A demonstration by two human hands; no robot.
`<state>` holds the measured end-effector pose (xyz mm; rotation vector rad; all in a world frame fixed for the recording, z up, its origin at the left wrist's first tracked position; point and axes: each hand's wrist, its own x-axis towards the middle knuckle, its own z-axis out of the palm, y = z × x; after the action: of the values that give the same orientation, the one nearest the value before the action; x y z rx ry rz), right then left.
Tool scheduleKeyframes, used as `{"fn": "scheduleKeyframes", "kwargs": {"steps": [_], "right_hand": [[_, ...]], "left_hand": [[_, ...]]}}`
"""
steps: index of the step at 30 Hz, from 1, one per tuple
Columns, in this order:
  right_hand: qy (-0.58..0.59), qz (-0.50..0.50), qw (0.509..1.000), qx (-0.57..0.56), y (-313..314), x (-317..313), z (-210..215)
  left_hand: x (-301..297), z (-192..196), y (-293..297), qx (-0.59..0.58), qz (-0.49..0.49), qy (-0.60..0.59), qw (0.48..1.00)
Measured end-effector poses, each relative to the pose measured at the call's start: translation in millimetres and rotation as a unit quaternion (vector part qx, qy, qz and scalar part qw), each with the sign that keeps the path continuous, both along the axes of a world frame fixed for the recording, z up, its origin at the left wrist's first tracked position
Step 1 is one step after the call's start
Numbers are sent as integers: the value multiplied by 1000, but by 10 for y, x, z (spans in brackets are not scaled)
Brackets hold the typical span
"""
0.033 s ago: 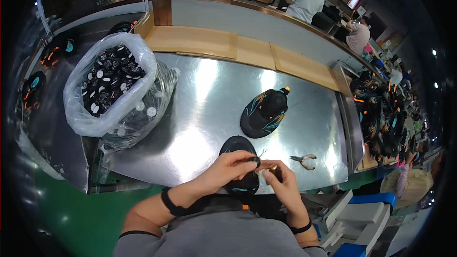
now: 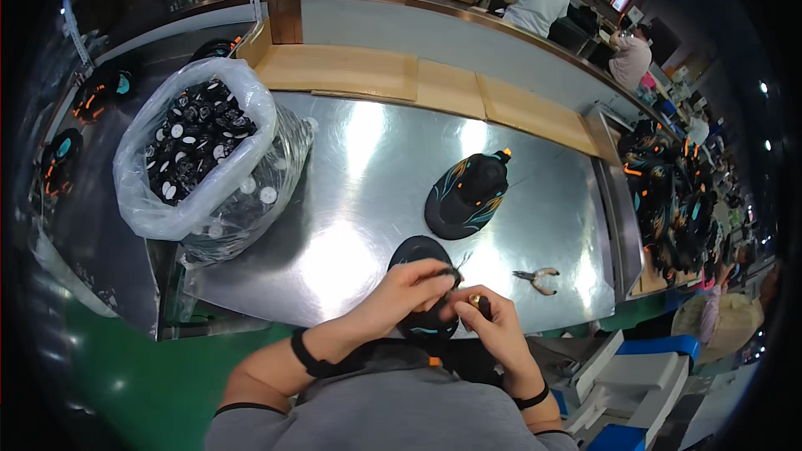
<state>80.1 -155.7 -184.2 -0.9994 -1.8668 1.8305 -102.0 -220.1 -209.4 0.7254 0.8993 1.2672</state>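
Observation:
In front of me lies a black shoe upper (image 2: 415,252), partly covered by my hands. My left hand (image 2: 415,288) is closed in a pinch over it, on a small dark piece (image 2: 452,274). Thin wire ends (image 2: 463,261) stick out beside that piece. My right hand (image 2: 498,321) is wrapped around a short hand tool (image 2: 479,303) with a dark handle and a brass-coloured collar; its tip is hidden at the left fingers. A second black shoe upper (image 2: 468,194), with orange and teal lines, lies farther off. To the right rests a pair of pliers (image 2: 538,279).
On the left of the metal table (image 2: 368,175) stands a clear plastic bag (image 2: 276,171) of small black pieces and white discs. Cardboard strips (image 2: 334,71) line the back. More shoe uppers (image 2: 668,192) are piled at right. A white-and-blue chair (image 2: 643,376) stands lower right; people work beyond.
The right hand has turned a little, and the tool's brass-coloured collar shows more plainly beside the left fingers. The whole view has shifted slightly. The left hand keeps its pinch.

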Motion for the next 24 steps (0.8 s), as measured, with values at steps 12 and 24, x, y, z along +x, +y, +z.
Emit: {"fn": "scheduleKeyframes", "kwargs": {"steps": [12, 24], "right_hand": [[50, -70, 950, 301, -160, -34, 139], [-72, 27, 978, 194, -184, -350, -202]], "left_hand": [[51, 88, 157, 54, 193, 81, 976], [-221, -410, 365, -52, 138, -71, 987]]}}
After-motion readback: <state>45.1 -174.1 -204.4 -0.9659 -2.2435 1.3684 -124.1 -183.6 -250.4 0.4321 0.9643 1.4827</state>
